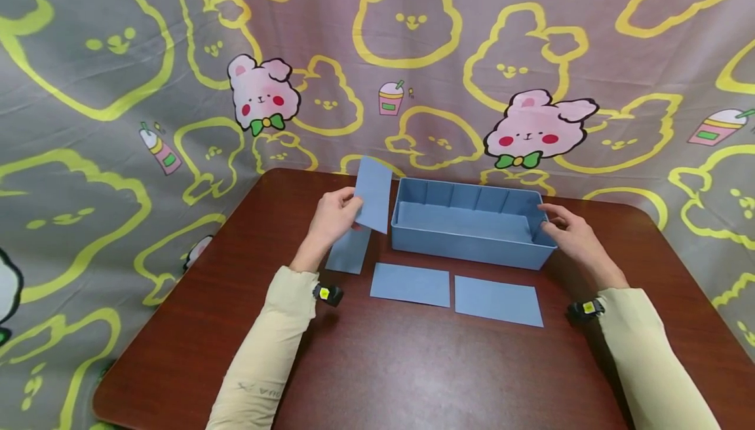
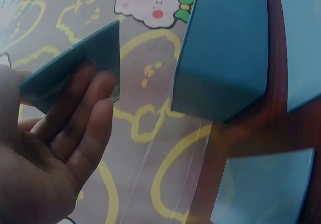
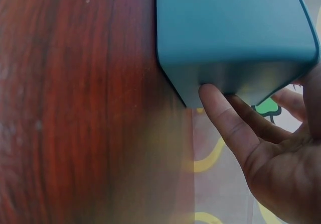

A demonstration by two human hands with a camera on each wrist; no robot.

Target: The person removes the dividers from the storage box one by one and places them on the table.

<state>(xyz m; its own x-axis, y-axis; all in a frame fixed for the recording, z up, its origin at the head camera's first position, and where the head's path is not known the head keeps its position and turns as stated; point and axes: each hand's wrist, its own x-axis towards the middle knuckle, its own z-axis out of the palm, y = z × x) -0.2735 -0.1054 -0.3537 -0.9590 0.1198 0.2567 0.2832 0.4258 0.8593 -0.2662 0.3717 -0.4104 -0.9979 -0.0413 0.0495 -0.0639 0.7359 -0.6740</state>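
Observation:
A flat blue divider [image 1: 374,195] stands tilted in the air, pinched between the thumb and fingers of my left hand [image 1: 335,217]. It is left of a long open blue storage box [image 1: 466,244], apart from it. In the left wrist view the divider [image 2: 95,58] appears nearly edge-on over the fingers. My right hand [image 1: 569,230] holds the box by its right end. Fingertips press the outer end wall [image 3: 220,76] in the right wrist view; there the thumb's tip is hidden. Vertical lines run down the box's inner back wall.
On the brown table [image 1: 413,364], another divider [image 1: 349,251] lies left of the box, partly beneath the raised one. Two more, a middle divider [image 1: 409,284] and a right divider [image 1: 498,300], lie flat before the box. A patterned curtain [image 1: 330,17] hangs behind the table.

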